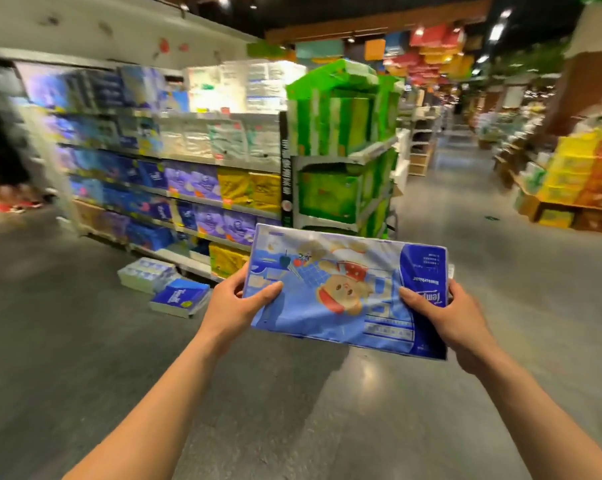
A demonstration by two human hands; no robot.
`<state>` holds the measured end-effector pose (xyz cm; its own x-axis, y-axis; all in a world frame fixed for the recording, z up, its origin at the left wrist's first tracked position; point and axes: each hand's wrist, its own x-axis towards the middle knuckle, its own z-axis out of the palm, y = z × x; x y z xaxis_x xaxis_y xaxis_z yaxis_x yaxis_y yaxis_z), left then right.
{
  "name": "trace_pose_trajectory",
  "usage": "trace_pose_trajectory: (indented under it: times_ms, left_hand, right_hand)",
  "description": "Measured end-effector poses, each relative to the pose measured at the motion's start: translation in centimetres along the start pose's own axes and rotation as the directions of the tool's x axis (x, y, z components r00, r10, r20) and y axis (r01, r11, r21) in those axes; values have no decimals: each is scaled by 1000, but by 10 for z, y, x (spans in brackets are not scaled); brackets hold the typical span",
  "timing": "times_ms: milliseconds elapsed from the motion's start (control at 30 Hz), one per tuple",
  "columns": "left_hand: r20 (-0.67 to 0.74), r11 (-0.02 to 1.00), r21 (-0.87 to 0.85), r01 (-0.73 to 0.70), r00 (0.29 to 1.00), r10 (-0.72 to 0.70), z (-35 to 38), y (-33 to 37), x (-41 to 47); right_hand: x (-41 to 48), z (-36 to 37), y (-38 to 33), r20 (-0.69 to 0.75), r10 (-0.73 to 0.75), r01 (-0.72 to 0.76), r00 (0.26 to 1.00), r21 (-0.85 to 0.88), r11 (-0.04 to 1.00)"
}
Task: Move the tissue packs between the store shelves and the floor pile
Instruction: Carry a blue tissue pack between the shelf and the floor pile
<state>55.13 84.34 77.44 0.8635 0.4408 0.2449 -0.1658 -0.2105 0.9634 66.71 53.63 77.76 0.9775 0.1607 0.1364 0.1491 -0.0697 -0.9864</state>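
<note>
- Two bare hands are gripping one flat, rectangular, blue plastic-wrapped tissue pack with a cartoon bear print. It is hanging in the air between them, above the grey polished floor and touching no shelf.
- Left hand is clamping the pack's left short edge, thumb lying on top and fingers curling underneath. The slick film is probably making this pinch easy to lose, and the pack would then be dropping short of the pile.
- Right hand is clamping the opposite edge the same way, thumb pressing the printed face. If one hand is letting go early, the soft pack is likely swinging down and twisting out of the other.
- Down and to the left of the left hand, the floor pile is lying: a pale white-and-blue wrapped pack and a dark blue wrapped pack, side by side and seemingly touching. A careless set-down could be knocking the dark one askew.
- Beyond and to the left of the left hand, long white metal store shelves are carrying rows of blue, purple, white and yellow packs, too blurred for reading.
- Straight beyond both hands, a tall end rack is holding bright green wrapped bundles.
- Far off to the right of the right hand, a low display is stacking yellow and orange boxes.
</note>
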Motion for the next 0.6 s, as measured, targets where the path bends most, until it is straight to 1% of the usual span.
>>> trace_pose_trajectory:
  times_ms: [167, 300, 467, 533, 600]
  left_hand:
    - [-230, 1000, 26, 0, 973, 6, -56, -8, 113]
    - [-406, 995, 97, 12, 913, 29, -112, -23, 192]
    - [-588, 995, 68, 73, 809, -19, -192, -67, 289]
    - [-623, 992, 75, 105, 781, -35, -228, -86, 332]
    - [-649, 989, 79, 128, 760, -47, -268, -102, 377]
  right_hand:
    - [155, 108, -29, 207, -85, 88, 975, -3, 996]
    - [248, 208, -42, 358, -155, 165, 921, 2, 986]
    - [348, 349, -30, 430, -233, 246, 872, 26, 969]
    - [388, 409, -23, 447, -259, 270, 856, 41, 962]
    - [426, 469, -22, 474, -253, 261, 843, 52, 964]
